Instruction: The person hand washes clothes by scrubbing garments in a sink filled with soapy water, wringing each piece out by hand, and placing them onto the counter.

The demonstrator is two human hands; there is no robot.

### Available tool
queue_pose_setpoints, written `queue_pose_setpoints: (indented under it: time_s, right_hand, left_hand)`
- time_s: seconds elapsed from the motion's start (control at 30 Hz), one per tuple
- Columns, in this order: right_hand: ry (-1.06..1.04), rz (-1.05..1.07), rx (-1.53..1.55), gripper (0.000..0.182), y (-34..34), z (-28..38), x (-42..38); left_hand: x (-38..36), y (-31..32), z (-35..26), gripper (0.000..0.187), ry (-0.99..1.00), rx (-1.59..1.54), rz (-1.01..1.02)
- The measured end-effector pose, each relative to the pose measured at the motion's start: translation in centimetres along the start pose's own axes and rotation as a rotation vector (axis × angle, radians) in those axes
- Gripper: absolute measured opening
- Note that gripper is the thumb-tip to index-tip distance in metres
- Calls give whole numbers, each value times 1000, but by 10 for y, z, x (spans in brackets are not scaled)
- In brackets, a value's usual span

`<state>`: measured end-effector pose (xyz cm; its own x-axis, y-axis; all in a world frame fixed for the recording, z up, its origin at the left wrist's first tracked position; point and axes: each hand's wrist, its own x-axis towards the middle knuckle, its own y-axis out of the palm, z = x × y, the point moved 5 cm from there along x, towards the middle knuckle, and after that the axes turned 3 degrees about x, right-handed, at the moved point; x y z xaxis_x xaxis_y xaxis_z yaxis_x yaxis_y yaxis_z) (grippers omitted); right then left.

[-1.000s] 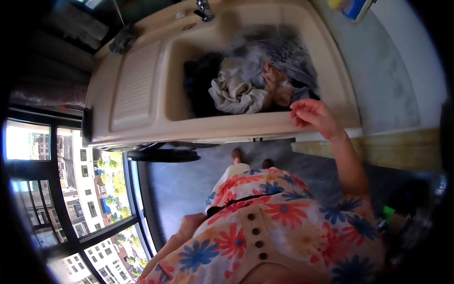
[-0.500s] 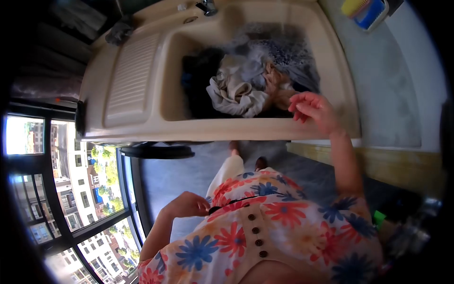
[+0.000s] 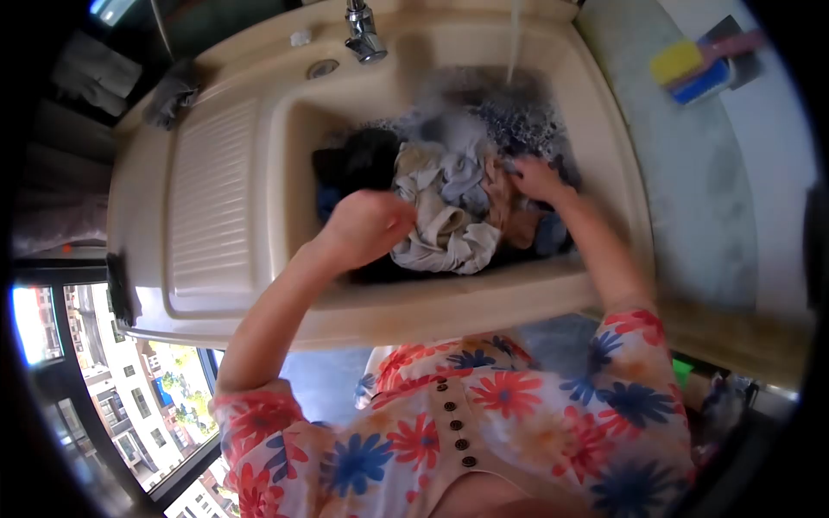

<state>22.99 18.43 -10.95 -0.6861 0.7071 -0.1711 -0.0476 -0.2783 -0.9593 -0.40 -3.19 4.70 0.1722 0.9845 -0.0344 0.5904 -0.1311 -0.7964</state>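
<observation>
Leftmost in the frame, a window (image 3: 129,406) fills the lower left corner, with buildings and trees outside it. Just above, the ribbed drainboard (image 3: 211,194) of a cream sink (image 3: 406,306) runs up the left side, and a dark grey rag (image 3: 173,86) lies crumpled on the ledge at upper left. At top centre the faucet (image 3: 363,30) hangs over the basin, whose middle is filled by a heap of laundry (image 3: 449,203), dark pieces to the left and pale and tan ones in the middle. The left hand (image 3: 367,226) is down on the left side of the heap, fingers curled around a fold of pale cloth (image 3: 436,237). The right hand (image 3: 537,179) is pressed into the right side of the heap among tan and patterned fabric; I cannot tell whether it is gripping. At upper right, a yellow and blue sponge (image 3: 691,69) sits on the grey counter (image 3: 708,173).
</observation>
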Motion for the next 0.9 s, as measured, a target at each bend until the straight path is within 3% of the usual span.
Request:
queue_pose_setpoints:
  time_s: [0.03,0.07,0.17,0.27,0.33,0.37,0.43,0.47,0.53,0.63,0.67,0.73,0.77,0.9]
  right_hand:
    - [179,158,-101,39,13,4,-8]
    - [229,168,-87,39,2,19,-17]
    - [135,386,-34,37,28,-3,-2]
    - [-6,432,-20,33,21,-6,9]
    - [-62,480,74,30,-24,3,17]
    - [37,384,126,26,-36,-7,30]
    - [122,-108,258,26,-63,-30,52]
    - [113,-206,163,27,-61,-40,58]
    - [105,-395,-30,30,-44,-59,67]
    - [313,-34,129,38,2,-86,79]
    - [256,71,152,33,19,-93,84]
    - [101,206,169,30,21,-88,79]
    - [17,269,171,29,14,-84,78]
    - [73,550,395,35,-38,-56,29]
  left_hand:
    - [27,16,6,16,36,68,42]
    - [53,32,13,19,50,125,23]
    - [120,83,27,26,137,183,-221]
    - [150,147,59,28,-27,227,-223]
    - [158,146,67,27,-116,97,-71]
    - [158,141,75,26,-161,43,11]
    - [148,110,83,22,-350,-321,9]
    - [140,99,87,20,-444,-505,9]
    - [128,81,89,17,-418,-812,-72]
    - [108,35,65,13,-441,-1050,-372]
    - [107,19,62,15,-398,-1205,-545]
    - [105,-24,24,17,-269,-1480,-662]
    - [104,-40,19,18,-204,-1459,-656]
    - [109,-82,2,20,-4,-1460,-608]
